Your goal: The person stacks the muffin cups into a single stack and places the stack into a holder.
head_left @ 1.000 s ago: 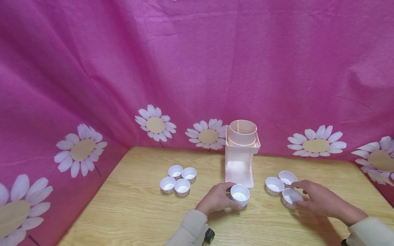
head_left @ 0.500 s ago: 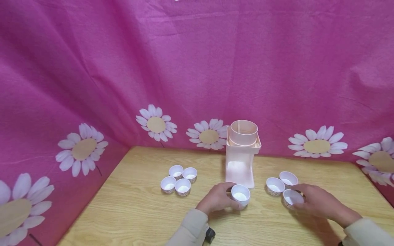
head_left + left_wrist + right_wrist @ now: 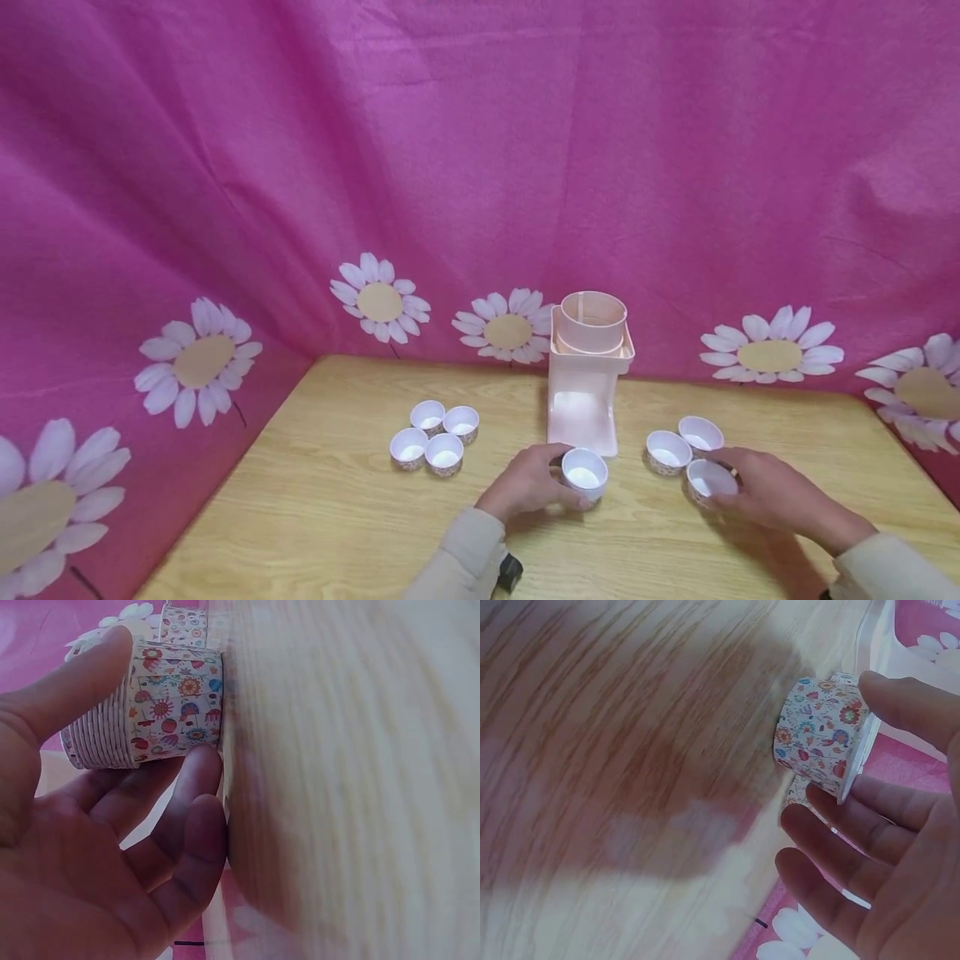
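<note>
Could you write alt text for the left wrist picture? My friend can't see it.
A left hand grips a stack of nested cups, rims packed together, the outer wall printed with colourful flowers. A wooden tabletop fills the right side; another patterned cup and pink cloth show beyond.

Pale wooden table (image 3: 322,525), four patterned paper cups (image 3: 444,455) at left, pink stand (image 3: 581,417) at far side, cup stack (image 3: 584,473) before it, three cups (image 3: 668,451) at right

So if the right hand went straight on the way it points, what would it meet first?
The right hand grips the front cup and points leftward, so that cup would probably meet the left cup first. The back cup is close too; whether any already touch is unclear.
</note>
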Motion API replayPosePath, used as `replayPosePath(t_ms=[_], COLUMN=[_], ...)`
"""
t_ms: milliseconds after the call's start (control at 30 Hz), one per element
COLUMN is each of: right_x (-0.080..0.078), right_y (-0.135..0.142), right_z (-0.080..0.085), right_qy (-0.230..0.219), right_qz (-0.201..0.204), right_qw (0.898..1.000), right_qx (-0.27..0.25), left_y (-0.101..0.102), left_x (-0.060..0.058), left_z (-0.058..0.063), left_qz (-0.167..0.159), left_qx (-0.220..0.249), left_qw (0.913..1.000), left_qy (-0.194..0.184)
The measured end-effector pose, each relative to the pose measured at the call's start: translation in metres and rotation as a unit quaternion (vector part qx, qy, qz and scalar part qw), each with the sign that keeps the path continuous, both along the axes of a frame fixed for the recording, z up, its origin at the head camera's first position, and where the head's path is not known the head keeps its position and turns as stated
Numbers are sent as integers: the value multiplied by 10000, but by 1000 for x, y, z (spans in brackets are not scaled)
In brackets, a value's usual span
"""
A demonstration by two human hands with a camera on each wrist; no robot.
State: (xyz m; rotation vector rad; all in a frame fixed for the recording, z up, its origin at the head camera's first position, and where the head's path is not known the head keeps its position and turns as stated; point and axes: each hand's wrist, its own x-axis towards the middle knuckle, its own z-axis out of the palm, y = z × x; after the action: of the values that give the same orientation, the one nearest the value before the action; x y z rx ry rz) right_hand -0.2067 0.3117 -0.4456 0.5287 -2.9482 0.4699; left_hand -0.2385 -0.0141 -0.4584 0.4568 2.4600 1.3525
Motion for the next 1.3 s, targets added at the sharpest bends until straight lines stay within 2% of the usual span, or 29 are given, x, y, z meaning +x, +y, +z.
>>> replayPosePath(t_ms=[233, 500, 800, 1067, 1300], right_x=[0, 0, 2, -5, 0], right_y=[0, 0, 6, 0, -5], right_z=[1, 4, 22, 43, 43], right_qy=[-90, 246, 158, 485, 1002], right_qz=[19, 90, 46, 171, 456], right_qw=[9999, 9994, 9989, 9974, 9925], right_qx=[-103, -235, -437, -504, -523], left_y=[0, 1, 0, -7, -2], left_x=[-2, -2, 0, -3, 0], left_z=[-2, 2, 0, 0, 0], left_qz=[46, 35, 53, -62, -113], left_qx=[-24, -49, -35, 173, 102], left_qw=[9999, 10000, 10000, 9998, 9999], left_qy=[-106, -36, -36, 17, 78])
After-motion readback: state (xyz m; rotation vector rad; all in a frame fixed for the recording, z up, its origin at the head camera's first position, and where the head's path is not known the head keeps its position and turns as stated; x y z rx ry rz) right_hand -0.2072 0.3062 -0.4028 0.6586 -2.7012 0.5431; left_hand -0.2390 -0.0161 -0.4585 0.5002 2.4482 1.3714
